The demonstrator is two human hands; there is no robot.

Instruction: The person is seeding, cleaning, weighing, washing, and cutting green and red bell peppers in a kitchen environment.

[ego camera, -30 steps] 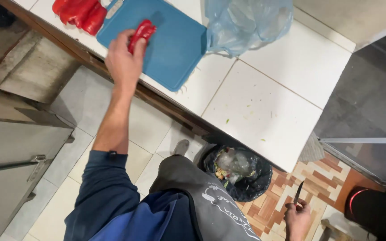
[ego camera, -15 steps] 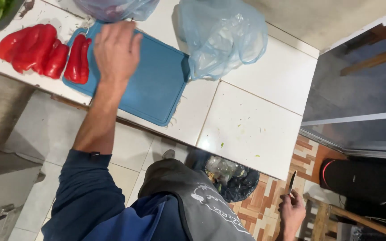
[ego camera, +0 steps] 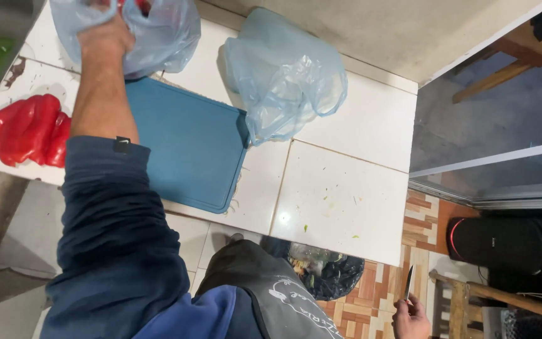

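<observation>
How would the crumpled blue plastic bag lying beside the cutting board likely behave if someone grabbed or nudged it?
The blue plastic bag looks thin and see-through, so it is probably very light and would likely slide or drift at a nudge. Its crumpled, puffed shape suggests it is floppy and would collapse in a hand rather than hold form. It overlaps the corner of the cutting board, so moving the board might drag it.

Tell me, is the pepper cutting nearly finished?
Some is done: red pepper pieces lie in a pile left of the blue cutting board, which is bare. Right now the left hand reaches into a plastic bag with something red inside, while the right hand holds a knife down by the side. So more probably remains to cut.
</observation>
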